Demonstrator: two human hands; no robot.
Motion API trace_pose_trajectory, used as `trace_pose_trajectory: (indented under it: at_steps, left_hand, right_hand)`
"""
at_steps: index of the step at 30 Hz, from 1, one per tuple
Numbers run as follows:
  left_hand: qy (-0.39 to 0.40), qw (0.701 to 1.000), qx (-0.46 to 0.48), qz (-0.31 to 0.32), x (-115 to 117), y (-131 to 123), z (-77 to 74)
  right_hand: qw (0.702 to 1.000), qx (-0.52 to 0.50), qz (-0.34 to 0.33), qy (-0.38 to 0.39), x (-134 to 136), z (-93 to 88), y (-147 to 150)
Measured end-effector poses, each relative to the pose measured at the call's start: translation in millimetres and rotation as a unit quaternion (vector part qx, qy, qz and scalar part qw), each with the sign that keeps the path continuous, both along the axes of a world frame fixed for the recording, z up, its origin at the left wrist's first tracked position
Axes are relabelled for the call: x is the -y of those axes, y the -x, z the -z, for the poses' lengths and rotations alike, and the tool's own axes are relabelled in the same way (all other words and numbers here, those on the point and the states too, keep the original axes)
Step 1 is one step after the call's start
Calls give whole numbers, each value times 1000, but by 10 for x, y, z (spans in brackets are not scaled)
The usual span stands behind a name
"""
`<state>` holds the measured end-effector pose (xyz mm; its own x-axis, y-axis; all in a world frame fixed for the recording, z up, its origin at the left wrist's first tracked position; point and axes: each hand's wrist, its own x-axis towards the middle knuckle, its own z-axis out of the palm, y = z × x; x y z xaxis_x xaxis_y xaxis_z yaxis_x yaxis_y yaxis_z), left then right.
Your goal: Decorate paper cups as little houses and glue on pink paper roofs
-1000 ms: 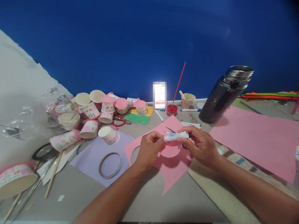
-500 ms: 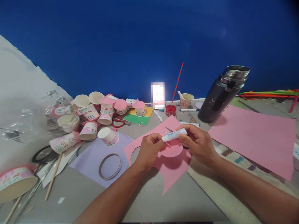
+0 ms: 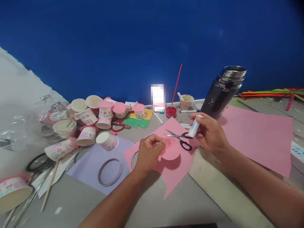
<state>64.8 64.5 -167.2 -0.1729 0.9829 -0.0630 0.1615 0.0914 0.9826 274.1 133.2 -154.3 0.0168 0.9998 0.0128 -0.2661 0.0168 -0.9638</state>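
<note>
At the near left edge of the frame, a drawn-on paper cup lies on its side on the grey tabletop, with a wooden stick to its right. A beige board lies under the right forearm, lower right of centre.

A grey ring rests flat on a lilac sheet, left of centre. Near the middle, the left hand has its grip pinched shut, thumb against fingers, on the edge of a round pink piece, above a cut pink sheet. Right of centre, the right hand keeps its grip closed about a white tube, tilted, its lower end overlapping one handle of the black-handled scissors; whether they touch I cannot tell. The scissors lie slightly open.

Another pink sheet spreads at the right. Farther off, decorated cups with pink tops crowd the left, a red jar and patterned cup stand above centre, and a dark flask leans in view, upper right. A blue wall fills the top.
</note>
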Motion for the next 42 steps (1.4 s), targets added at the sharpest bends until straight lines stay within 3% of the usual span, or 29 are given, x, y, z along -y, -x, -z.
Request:
trace_pose_trajectory:
  at_steps: [2,5,9,12,16,21,30,42]
  left_hand:
    - [2,1000,-16,6,13,-12,-21]
    - [-1,998,-55,19,31,-37,-60]
    - [-10,994,-103,47,57,-69,-100]
    - [-12,990,-124,64,71,-81,-94]
    - [-15,989,-125,74,80,-87,-71]
    - [0,991,-106,78,80,-91,-83]
    - [27,990,-102,94,60,-81,-22]
    - [48,987,-57,142,43,-71,-1]
  right_hand:
    - [986,151,-21,-64,15,-34,-32]
    - [919,352,-129,-121,73,-56,-32]
    - [845,460,-208,-173,131,-17,18]
    - [820,485,-225,-203,142,15,47]
    - [826,470,-238,-200,164,22,73]
    - [847,451,-241,-145,208,-13,106]
    - [836,458,-246,-174,204,31,105]
    - [835,458,-272,-137,209,-24,124]
